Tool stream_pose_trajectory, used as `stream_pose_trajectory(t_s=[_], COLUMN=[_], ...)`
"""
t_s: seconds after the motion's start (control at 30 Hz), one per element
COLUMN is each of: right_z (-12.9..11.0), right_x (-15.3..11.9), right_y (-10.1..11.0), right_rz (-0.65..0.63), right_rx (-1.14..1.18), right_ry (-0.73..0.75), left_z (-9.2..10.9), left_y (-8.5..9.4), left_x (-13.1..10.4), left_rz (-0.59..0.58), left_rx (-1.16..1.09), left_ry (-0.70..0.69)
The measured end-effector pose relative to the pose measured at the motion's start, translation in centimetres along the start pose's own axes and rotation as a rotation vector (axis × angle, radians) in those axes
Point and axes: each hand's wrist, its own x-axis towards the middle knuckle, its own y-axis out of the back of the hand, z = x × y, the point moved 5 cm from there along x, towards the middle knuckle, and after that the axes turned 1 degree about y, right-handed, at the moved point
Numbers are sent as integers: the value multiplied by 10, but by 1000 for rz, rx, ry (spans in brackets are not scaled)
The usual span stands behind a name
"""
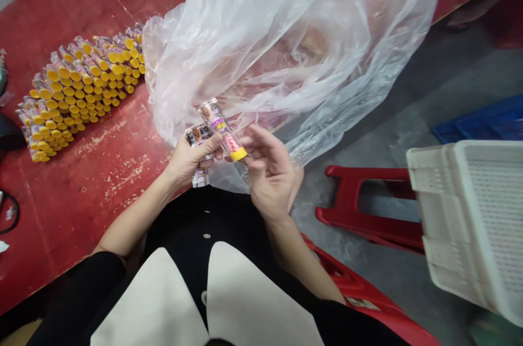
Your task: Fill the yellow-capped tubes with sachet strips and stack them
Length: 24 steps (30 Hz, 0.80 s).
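In front of my body, my left hand [194, 155] is closed on a clear printed tube with a yellow cap [219, 127], pinched under the thumb. The same hand also grips a printed packet [198, 134], whose lower end sticks out beneath the fingers; I cannot tell whether it is one piece or more. My right hand [273, 169] is beside the yellow cap, with its fingers curved and apart and nothing seen between them. A large crumpled clear plastic bag [261, 57] spreads just beyond both hands, its contents blurred behind the film.
Many yellow-capped tubes are stacked [81, 90] on the red table [122, 171] at the left. To the right are a red stool [368, 171], a white plastic crate [443, 215] and a blue plastic object [482, 120] over the grey floor.
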Motion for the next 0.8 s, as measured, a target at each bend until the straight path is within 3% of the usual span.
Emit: stream_pose_trajectory(t_s=[0.13,0.23,0.3,0.43,0.6,0.8], right_z=[-21,-28,-27,-22,-23,-15], right_x=[11,15,16,15,16,36], right_y=[-2,-2,-6,-19,-28,-58], right_rz=[-158,-19,34,-34,49,-12], right_rx=[-263,-307,-345,-377,-344,-304], right_ry=[256,375,397,422,443,426], left_z=[-1,-2,1,9,16,28], left_y=[2,0,-1,4,12,33], left_x=[-4,-9,-12,-15,-17,-10], left_rz=[-12,-17,-23,-14,33,119], left_rx=[61,79,82,77,55,44], left_ry=[15,14,8,-5,-37,-75])
